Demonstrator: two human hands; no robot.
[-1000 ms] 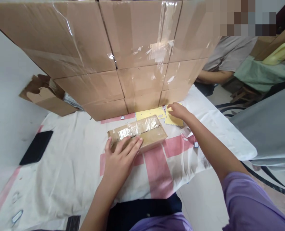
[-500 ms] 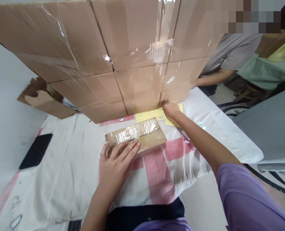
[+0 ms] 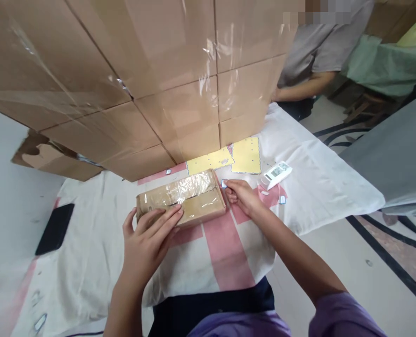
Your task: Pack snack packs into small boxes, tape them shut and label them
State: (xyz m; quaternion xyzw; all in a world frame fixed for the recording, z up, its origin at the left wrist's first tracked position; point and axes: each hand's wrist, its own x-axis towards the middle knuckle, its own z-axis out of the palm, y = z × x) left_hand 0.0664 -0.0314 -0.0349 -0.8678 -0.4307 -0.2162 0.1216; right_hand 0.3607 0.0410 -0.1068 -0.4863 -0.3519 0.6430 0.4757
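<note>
A small taped cardboard parcel (image 3: 190,196) lies on the white and pink cloth (image 3: 99,243). My left hand (image 3: 146,241) rests flat on the parcel's near left part, fingers stretched out. My right hand (image 3: 241,194) is at the parcel's right end, fingers pinched on a small white and blue sticker (image 3: 224,183). Two yellow sticker sheets (image 3: 245,155) lie just behind the parcel.
A wall of taped cardboard boxes (image 3: 152,75) rises right behind the parcel. A white device (image 3: 276,173) and loose small stickers (image 3: 282,200) lie to the right. A black phone (image 3: 55,228) sits at the left. Another person's arm (image 3: 306,89) rests at the back right.
My right hand has come back from the yellow sheets to the parcel's right end, now pinching a small sticker. The white device shows on the cloth. My left hand stays on the parcel.
</note>
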